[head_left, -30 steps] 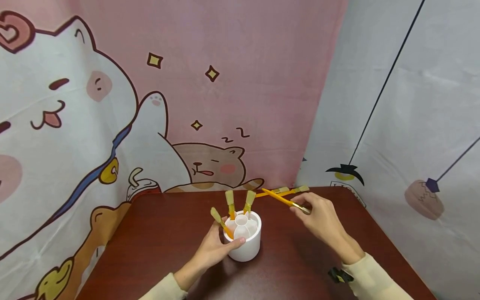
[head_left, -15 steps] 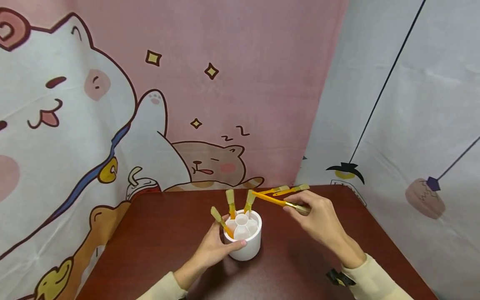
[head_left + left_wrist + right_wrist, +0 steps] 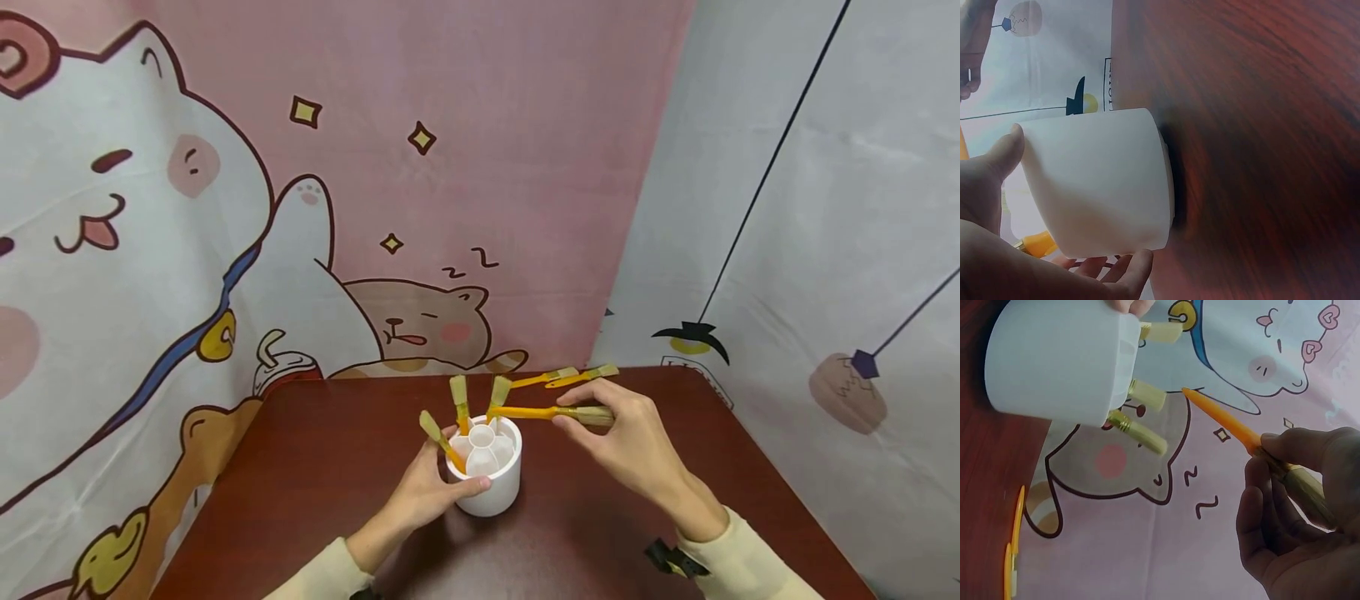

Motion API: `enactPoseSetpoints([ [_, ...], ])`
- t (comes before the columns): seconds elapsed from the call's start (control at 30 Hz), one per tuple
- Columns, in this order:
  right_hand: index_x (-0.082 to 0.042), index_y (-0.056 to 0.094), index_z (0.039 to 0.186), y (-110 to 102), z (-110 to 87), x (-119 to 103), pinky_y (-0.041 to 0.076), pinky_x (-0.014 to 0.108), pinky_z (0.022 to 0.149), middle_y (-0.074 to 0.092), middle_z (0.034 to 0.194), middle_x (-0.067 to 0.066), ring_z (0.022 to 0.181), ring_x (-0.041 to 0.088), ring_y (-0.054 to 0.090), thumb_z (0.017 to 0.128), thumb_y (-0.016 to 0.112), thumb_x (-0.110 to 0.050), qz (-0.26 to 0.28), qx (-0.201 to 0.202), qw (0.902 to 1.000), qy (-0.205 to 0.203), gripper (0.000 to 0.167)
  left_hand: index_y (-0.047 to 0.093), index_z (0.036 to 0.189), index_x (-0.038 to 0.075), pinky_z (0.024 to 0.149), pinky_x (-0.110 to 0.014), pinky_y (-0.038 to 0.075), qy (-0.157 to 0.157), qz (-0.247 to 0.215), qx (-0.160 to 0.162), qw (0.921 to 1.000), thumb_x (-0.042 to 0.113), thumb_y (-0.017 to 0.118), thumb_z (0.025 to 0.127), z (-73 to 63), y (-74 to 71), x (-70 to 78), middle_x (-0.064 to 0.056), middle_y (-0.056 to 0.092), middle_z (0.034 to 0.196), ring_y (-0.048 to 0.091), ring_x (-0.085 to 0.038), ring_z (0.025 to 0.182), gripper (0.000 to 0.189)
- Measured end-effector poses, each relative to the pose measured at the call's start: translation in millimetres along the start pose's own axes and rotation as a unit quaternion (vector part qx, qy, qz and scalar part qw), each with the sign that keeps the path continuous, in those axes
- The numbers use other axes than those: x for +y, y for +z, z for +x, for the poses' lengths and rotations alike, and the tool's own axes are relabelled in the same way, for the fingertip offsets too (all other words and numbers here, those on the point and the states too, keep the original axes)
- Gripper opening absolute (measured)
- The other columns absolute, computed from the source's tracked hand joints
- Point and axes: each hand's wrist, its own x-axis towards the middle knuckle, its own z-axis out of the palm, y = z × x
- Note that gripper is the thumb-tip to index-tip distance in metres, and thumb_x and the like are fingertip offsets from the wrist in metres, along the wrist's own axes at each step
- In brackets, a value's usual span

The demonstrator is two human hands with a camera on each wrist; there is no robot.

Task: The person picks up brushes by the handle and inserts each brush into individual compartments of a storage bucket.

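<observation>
A white round brush holder (image 3: 491,492) with an inner divider stands on the table, and my left hand (image 3: 423,492) grips its left side, thumb across the front. Three yellow-handled paintbrushes lean in its left and back compartments, bristles up; one is the left paintbrush (image 3: 442,442). My right hand (image 3: 633,429) pinches another paintbrush (image 3: 1229,422) near its ferrule, bristles toward the palm. In the head view that brush lies about level, its handle tip pointing left over the holder's back right. The right wrist view shows the tip apart from the holder.
Two more paintbrushes lie at the table's back edge, one of them the right-hand paintbrush (image 3: 585,377). The dark red-brown table (image 3: 337,442) meets a pink cartoon cloth (image 3: 555,208) behind and a pale cloth (image 3: 810,250) at the right.
The right hand's paintbrush has swung from sloping up leftward to about level, and its handle tip has moved left and down toward the holder. The left hand keeps its grip.
</observation>
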Motion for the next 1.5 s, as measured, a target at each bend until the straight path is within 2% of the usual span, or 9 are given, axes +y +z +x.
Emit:
enactPoseSetpoints([
  [0.23,-0.030,0.083,0.111,1,1.6,-8,0.056,0.011,0.091,0.083,0.104,-0.018,0.100,0.006,0.078,0.089,0.104,-0.013,0.031,-0.010,0.9995,-0.005,0.035,0.048,0.172,0.006,0.124,-0.062,0.052,-0.008,-0.001,-0.006,0.9999,0.030,0.106,0.086,2.9,-0.6,1.2,-0.020,0.065,0.164,0.069,-0.035,0.146,0.105],
  [0.47,-0.029,0.084,0.114,5,3.2,-15,0.058,0.013,0.095,0.085,0.108,-0.016,0.102,0.007,0.080,0.091,0.101,-0.009,0.074,-0.031,0.9967,-0.015,0.035,0.048,0.172,0.006,0.121,-0.057,0.054,-0.011,0.000,-0.008,0.9999,0.030,0.106,0.086,5.5,-2.6,4.6,-0.019,0.069,0.160,0.072,-0.033,0.141,0.106],
  [0.73,-0.025,0.083,0.117,12,4.8,-22,0.062,0.017,0.090,0.087,0.105,-0.012,0.093,0.006,0.083,0.092,0.100,-0.009,0.122,-0.043,0.9915,-0.019,0.035,0.048,0.171,0.007,0.123,-0.062,0.053,-0.011,-0.003,-0.011,0.9999,0.029,0.106,0.087,6.3,-2.8,7.5,-0.018,0.070,0.159,0.072,-0.034,0.142,0.105],
  [1.03,-0.027,0.084,0.116,24,3.7,-25,0.065,0.026,0.085,0.083,0.103,-0.014,0.090,0.005,0.077,0.092,0.101,-0.010,0.121,-0.043,0.9910,-0.037,0.034,0.049,0.172,0.007,0.124,-0.066,0.052,-0.017,-0.002,-0.012,0.9998,0.030,0.106,0.086,4.2,-3.7,10.0,-0.018,0.069,0.160,0.070,-0.035,0.143,0.105],
  [1.3,-0.028,0.082,0.109,32,1.4,-26,0.063,0.023,0.081,0.077,0.096,-0.017,0.085,0.004,0.074,0.089,0.103,-0.010,0.125,-0.041,0.9901,-0.049,0.034,0.049,0.172,0.009,0.117,-0.055,0.056,-0.024,0.009,-0.013,0.9996,0.034,0.106,0.086,3.1,-5.0,6.8,-0.016,0.070,0.159,0.072,-0.032,0.139,0.105],
  [1.5,-0.026,0.083,0.108,38,-0.6,-26,0.063,0.021,0.077,0.078,0.094,-0.014,0.082,0.004,0.074,0.086,0.104,-0.005,0.127,-0.036,0.9893,-0.060,0.037,0.047,0.173,0.009,0.119,-0.057,0.056,-0.030,0.022,-0.017,0.9992,0.040,0.105,0.088,3.3,-3.7,2.9,-0.018,0.067,0.162,0.070,-0.033,0.142,0.108],
])
